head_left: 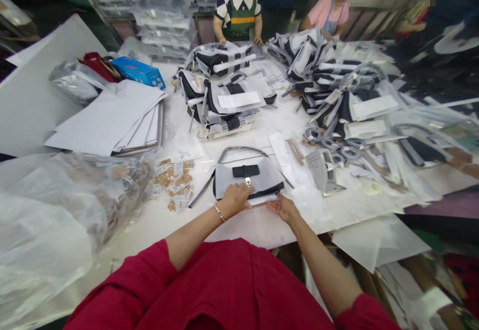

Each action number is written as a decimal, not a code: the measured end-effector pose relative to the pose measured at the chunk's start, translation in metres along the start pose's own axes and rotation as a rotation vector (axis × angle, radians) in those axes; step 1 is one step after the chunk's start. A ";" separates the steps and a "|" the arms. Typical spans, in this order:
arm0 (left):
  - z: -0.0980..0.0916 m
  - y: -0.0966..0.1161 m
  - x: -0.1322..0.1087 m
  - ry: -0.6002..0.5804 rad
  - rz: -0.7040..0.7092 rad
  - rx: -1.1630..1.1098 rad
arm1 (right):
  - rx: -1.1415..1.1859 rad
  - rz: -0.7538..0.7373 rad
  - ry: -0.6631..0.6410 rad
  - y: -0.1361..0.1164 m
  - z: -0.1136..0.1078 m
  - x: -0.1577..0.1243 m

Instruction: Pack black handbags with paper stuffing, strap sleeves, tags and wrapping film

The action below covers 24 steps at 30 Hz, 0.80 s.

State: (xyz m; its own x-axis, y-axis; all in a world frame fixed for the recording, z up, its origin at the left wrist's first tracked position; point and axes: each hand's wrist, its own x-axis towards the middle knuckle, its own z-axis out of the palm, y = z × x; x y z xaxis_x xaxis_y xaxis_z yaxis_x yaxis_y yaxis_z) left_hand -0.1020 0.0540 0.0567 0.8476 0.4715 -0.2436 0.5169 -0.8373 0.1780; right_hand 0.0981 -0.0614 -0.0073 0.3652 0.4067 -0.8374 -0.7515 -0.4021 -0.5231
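A handbag [224,174] with a pale grey covering, black edges and a black flap tab [246,171] lies on the white table in front of me. Its handle loops away from me. My left hand [235,199] rests on the bag's near edge, fingers bent beside the gold clasp [248,182]. At the near right corner is my right hand [281,207], palm partly up, with its fingers at a thin brown strip [258,205] along the bag's front. Whether either hand grips the strip or the bag is too small to tell.
Paper tags [174,180] lie left of the bag. Wrapped handbags [232,93] are stacked beyond it, with another heap [337,85] at right. A tape dispenser [324,170] stands on the right. White sheets [108,115], a blue box [138,71] and clear plastic [48,215] are at left. People sit opposite.
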 end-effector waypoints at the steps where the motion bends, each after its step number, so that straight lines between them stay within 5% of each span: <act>1: 0.006 0.004 -0.002 0.032 -0.021 0.013 | 0.004 0.002 0.017 0.002 0.004 0.001; 8: 0.035 0.004 -0.009 0.132 -0.013 -0.031 | -0.005 -0.015 0.076 0.001 0.008 -0.001; 24: 0.028 -0.002 -0.006 0.086 0.067 -0.030 | -0.030 -0.055 0.107 -0.013 0.000 0.015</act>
State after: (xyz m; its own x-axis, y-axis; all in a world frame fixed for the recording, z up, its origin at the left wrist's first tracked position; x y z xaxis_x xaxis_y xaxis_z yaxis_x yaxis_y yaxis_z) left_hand -0.1118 0.0450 0.0308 0.8870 0.4376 -0.1475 0.4608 -0.8598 0.2198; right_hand 0.1135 -0.0500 -0.0125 0.4636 0.3397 -0.8184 -0.7124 -0.4063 -0.5722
